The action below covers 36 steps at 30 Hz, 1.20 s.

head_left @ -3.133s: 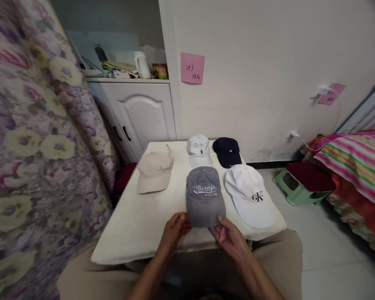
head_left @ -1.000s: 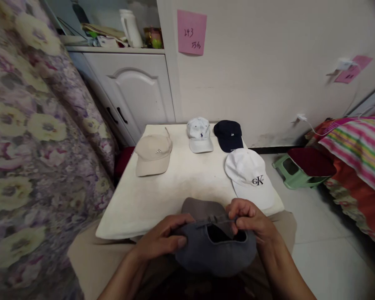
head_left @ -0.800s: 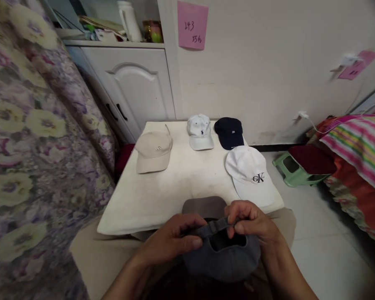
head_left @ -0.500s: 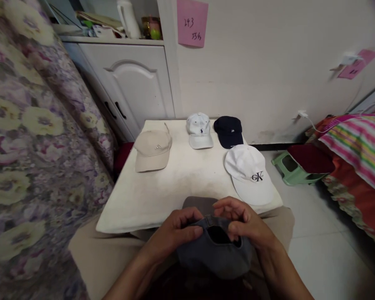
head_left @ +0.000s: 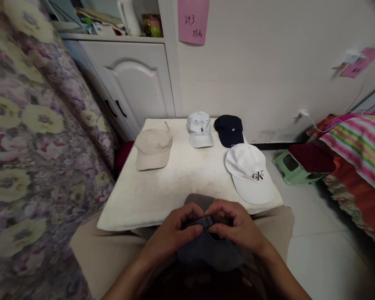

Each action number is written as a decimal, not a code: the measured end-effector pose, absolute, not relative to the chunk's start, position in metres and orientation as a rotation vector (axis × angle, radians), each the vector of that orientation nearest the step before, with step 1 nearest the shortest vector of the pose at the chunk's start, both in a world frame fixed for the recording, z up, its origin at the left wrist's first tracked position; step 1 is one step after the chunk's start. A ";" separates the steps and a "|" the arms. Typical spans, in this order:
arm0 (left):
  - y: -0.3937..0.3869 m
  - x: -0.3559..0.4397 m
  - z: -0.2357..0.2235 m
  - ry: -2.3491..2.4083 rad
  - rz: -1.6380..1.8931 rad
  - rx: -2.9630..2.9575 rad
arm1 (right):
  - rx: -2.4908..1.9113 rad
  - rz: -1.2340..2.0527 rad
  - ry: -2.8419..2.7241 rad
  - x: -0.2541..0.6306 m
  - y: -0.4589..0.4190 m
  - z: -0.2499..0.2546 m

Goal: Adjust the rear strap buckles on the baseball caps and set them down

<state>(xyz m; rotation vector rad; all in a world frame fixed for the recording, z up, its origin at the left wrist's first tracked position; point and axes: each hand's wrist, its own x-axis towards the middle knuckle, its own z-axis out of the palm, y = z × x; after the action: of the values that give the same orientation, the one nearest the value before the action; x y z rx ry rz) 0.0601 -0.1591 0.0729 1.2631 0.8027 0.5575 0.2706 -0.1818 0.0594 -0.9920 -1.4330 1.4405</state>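
A dark grey baseball cap is held over my lap at the near table edge, its brown-grey brim pointing away from me. My left hand pinches the cap's back edge beside the strap. On the other side of the strap's buckle, my right hand is closed on the adjustment strap. Fingers of both hands partly cover the strap and the opening below it. Beyond them lie a beige cap, a pale blue cap, a navy cap and a white cap.
The four caps rest on a cream-covered table. A floral curtain hangs at the left, by a white cabinet. To the right are a green stool with a dark red top and a bed with a striped cover.
My right hand has moved left to the strap buckle, its fingers now closed close to my left hand. The left hand keeps its hold on the cap.
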 end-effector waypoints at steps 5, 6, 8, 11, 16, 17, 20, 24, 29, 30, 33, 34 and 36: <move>-0.162 0.058 0.076 0.818 0.713 1.274 | -0.963 1.325 -1.476 0.269 -0.179 0.056; -0.163 0.057 0.077 0.813 0.720 1.289 | -0.953 1.316 -1.481 0.268 -0.179 0.055; -0.164 0.056 0.078 0.822 0.701 1.323 | -0.938 1.301 -1.492 0.268 -0.178 0.055; -0.166 0.056 0.079 0.836 0.652 1.369 | -0.931 1.295 -1.514 0.267 -0.178 0.054; -0.166 0.058 0.080 0.823 0.636 1.390 | -0.899 1.286 -1.511 0.267 -0.178 0.052; -0.166 0.058 0.080 0.816 0.640 1.389 | -0.893 1.289 -1.504 0.266 -0.178 0.052; -0.164 0.059 0.078 0.802 0.652 1.389 | -0.871 1.288 -1.501 0.266 -0.178 0.050; -0.164 0.063 0.075 0.820 0.669 1.412 | -0.849 1.312 -1.488 0.266 -0.177 0.047; -0.165 0.065 0.073 0.860 0.663 1.408 | -0.878 1.305 -1.483 0.266 -0.178 0.045; -0.165 0.065 0.073 0.860 0.662 1.395 | -0.884 1.293 -1.488 0.266 -0.178 0.045; -0.165 0.067 0.070 0.841 0.690 1.341 | -0.881 1.262 -1.502 0.266 -0.178 0.045; -0.165 0.068 0.069 0.838 0.707 1.324 | -0.878 1.251 -1.507 0.266 -0.178 0.045; -0.166 0.071 0.068 0.844 0.745 1.295 | -0.875 1.229 -1.518 0.266 -0.178 0.046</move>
<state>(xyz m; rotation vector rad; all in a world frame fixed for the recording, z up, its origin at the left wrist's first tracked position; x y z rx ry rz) 0.0709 -0.1655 0.0679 1.2952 0.8439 0.7453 0.2659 -0.1775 0.0459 -0.8752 -1.5179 1.2294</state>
